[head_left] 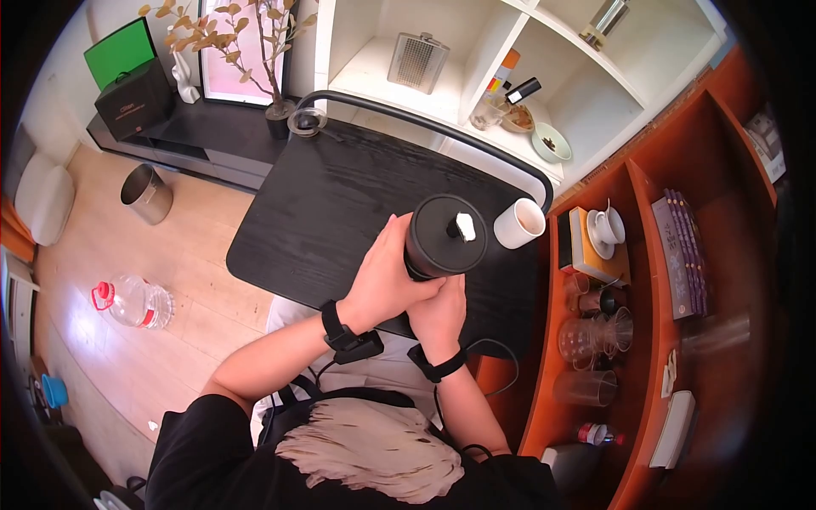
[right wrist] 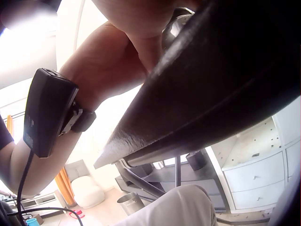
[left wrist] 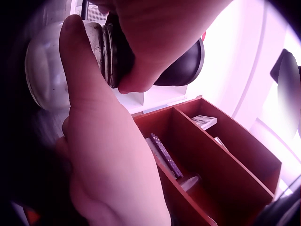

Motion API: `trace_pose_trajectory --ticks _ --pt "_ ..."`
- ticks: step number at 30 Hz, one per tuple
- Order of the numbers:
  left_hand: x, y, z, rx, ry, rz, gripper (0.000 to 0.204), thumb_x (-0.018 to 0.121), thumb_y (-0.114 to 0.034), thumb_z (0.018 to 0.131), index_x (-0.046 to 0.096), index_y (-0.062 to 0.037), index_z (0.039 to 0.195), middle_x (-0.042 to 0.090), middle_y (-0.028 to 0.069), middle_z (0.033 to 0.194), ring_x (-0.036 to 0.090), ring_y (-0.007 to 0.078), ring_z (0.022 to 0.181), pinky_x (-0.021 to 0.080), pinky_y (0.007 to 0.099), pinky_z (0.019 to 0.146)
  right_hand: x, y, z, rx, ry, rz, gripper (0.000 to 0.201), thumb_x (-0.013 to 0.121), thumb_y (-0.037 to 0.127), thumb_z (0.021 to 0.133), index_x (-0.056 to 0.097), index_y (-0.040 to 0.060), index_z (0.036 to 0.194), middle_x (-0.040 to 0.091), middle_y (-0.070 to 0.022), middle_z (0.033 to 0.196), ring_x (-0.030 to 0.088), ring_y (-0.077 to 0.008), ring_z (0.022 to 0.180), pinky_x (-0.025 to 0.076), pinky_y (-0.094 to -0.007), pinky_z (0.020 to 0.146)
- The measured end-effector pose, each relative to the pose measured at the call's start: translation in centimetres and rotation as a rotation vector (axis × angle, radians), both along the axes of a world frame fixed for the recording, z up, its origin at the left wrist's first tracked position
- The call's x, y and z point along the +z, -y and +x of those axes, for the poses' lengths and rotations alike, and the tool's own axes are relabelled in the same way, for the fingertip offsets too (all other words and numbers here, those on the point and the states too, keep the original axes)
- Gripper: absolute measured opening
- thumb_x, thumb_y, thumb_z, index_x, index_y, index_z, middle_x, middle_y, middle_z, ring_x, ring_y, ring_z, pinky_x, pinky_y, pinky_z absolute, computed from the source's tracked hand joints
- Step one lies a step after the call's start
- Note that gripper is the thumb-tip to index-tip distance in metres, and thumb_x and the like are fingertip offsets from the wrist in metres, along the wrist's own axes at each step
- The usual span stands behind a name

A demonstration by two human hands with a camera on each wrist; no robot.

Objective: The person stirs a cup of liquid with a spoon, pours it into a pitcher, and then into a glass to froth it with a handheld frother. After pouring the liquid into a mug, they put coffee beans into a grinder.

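A round black lidded container (head_left: pixel 448 238) with a small white piece (head_left: pixel 465 226) on its top is held upright over the black table (head_left: pixel 340 195). My left hand (head_left: pixel 387 276) curls round its dark side. Lower down, my right hand (head_left: pixel 440 319) overlaps the left. From the left wrist view, the left hand (left wrist: pixel 164 33) grips the black part (left wrist: pixel 186 66), while the right hand (left wrist: pixel 108 146) holds the clear glass jar (left wrist: pixel 47 66) beneath it, thumb along the glass. Most of the glass is hidden in the head view.
A white cup (head_left: pixel 519 223) stands just right of the container, near the table's black rail (head_left: pixel 442 127). Red-brown shelves (head_left: pixel 637 365) with glassware and books are at the right. A plant (head_left: pixel 276 110) stands behind, and a large bottle (head_left: pixel 140 303) is on the floor.
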State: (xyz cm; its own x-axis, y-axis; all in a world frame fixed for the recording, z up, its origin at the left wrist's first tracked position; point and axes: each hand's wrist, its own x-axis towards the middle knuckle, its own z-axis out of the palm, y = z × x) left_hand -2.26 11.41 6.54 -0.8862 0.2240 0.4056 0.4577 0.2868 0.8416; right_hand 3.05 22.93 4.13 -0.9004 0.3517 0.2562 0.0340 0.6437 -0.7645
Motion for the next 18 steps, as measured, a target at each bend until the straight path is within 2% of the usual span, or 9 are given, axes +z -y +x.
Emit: trace_pose_trajectory --ticks 4,7,9,10,12,16,18 --pt "0.2 -0.1 0.2 0.012 -0.003 0.009 0.084 0.089 -0.022 0.068 0.046 0.0057 0.134 0.064 0.0234 0.122 0.063 0.0407 0.116 0.052 0.0432 0.098 0.0 0.2 0.0 -0.003 0.009 0.002 0.05 0.079 0.015 0.082 0.059 0.0038 0.126 0.065 -0.0168 0.124 0.067 -0.04 0.111 0.054 -0.0459 0.088" --pt "-0.4 -0.4 0.2 0.065 -0.09 -0.016 0.085 0.089 -0.024 0.069 0.045 0.0072 0.134 0.063 0.0252 0.122 0.062 0.0422 0.118 0.051 0.0438 0.1 0.0 0.3 -0.1 -0.031 0.037 0.005 0.049 0.078 0.016 0.083 0.058 0.0035 0.126 0.065 -0.0173 0.124 0.066 -0.0408 0.111 0.054 -0.0464 0.088" --pt "-1.3 -1.0 -0.1 0.105 -0.265 -0.077 0.085 0.089 -0.024 0.071 0.043 0.0078 0.135 0.06 0.0264 0.124 0.059 0.0429 0.121 0.047 0.0461 0.105 -0.7 0.2 -0.2 -0.02 -0.041 0.058 0.05 0.077 0.018 0.084 0.057 0.0029 0.127 0.064 -0.0177 0.124 0.064 -0.0413 0.113 0.053 -0.0464 0.089" --pt "-0.8 -1.1 0.2 0.106 -0.266 -0.077 0.085 0.089 -0.024 0.071 0.043 0.0078 0.135 0.06 0.0264 0.124 0.059 0.0429 0.121 0.047 0.0461 0.105 -0.7 0.2 -0.2 -0.019 -0.043 0.058 0.05 0.077 0.018 0.084 0.057 0.0029 0.127 0.064 -0.0177 0.124 0.064 -0.0413 0.113 0.053 -0.0464 0.089" --pt "0.4 -1.4 0.7 0.07 0.086 0.067 0.088 0.088 -0.022 0.072 0.04 0.0034 0.142 0.053 0.0262 0.134 0.052 0.0435 0.129 0.033 0.0499 0.121 -0.6 0.2 -0.1 -0.038 0.038 0.03 0.051 0.077 0.017 0.083 0.056 0.003 0.128 0.064 -0.0183 0.124 0.064 -0.0412 0.114 0.052 -0.0461 0.09" --pt "-0.7 -1.4 -0.1 0.032 -0.001 0.052 0.093 0.088 -0.021 0.073 0.035 0.0031 0.145 0.049 0.027 0.138 0.048 0.0442 0.132 0.03 0.0509 0.122 -0.2 0.3 -0.1 -0.039 0.025 0.043 0.051 0.078 0.017 0.083 0.056 0.0029 0.127 0.064 -0.018 0.122 0.065 -0.0411 0.112 0.053 -0.0463 0.089" --pt "-0.7 -0.7 -0.2 -0.041 -0.108 0.064 0.096 0.087 -0.019 0.073 0.032 0.0026 0.148 0.049 0.0276 0.138 0.046 0.0446 0.135 0.025 0.0521 0.124 0.0 0.3 0.0 -0.041 0.005 0.007 0.051 0.079 0.016 0.081 0.056 0.0031 0.125 0.064 -0.0168 0.121 0.065 -0.0408 0.11 0.054 -0.0464 0.087"
